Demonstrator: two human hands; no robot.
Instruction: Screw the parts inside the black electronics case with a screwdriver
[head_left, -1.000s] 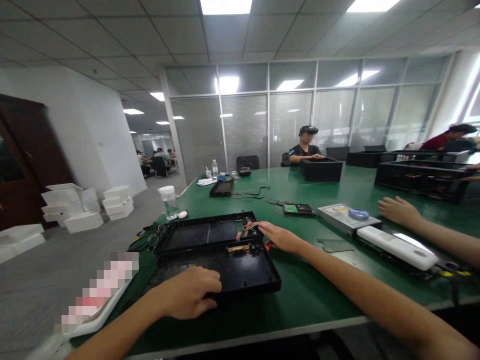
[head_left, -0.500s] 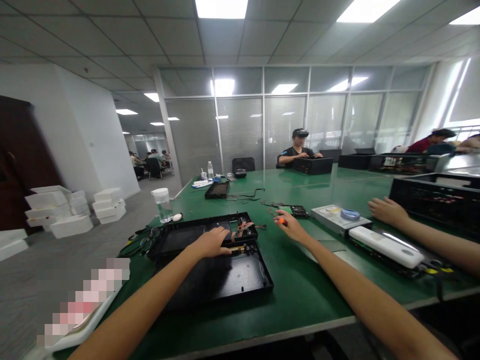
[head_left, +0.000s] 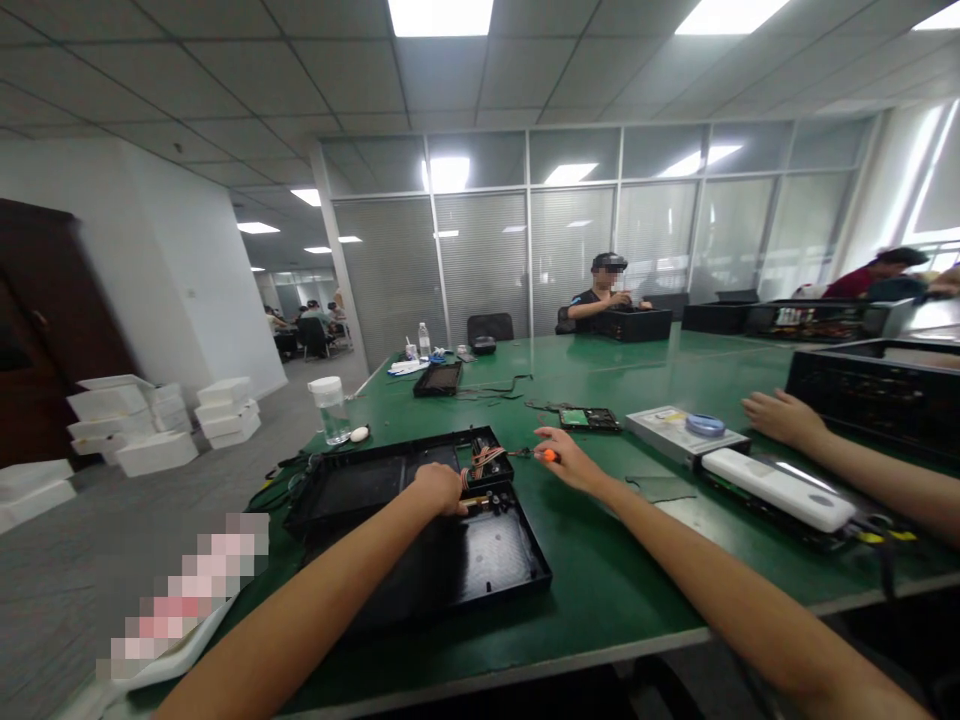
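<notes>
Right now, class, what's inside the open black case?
Striped wires and a brass-coloured part, toward the right of the case; the left hand and forearm hide some of its interior.

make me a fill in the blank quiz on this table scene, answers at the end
The tabletop is ____.
In the view, the striped wires lie toward the ____ end of the far black tray.
The right hand holds a small object showing bright ____.
The coil on the silver box is light ____.

Missing words: green; right; orange; blue
</notes>
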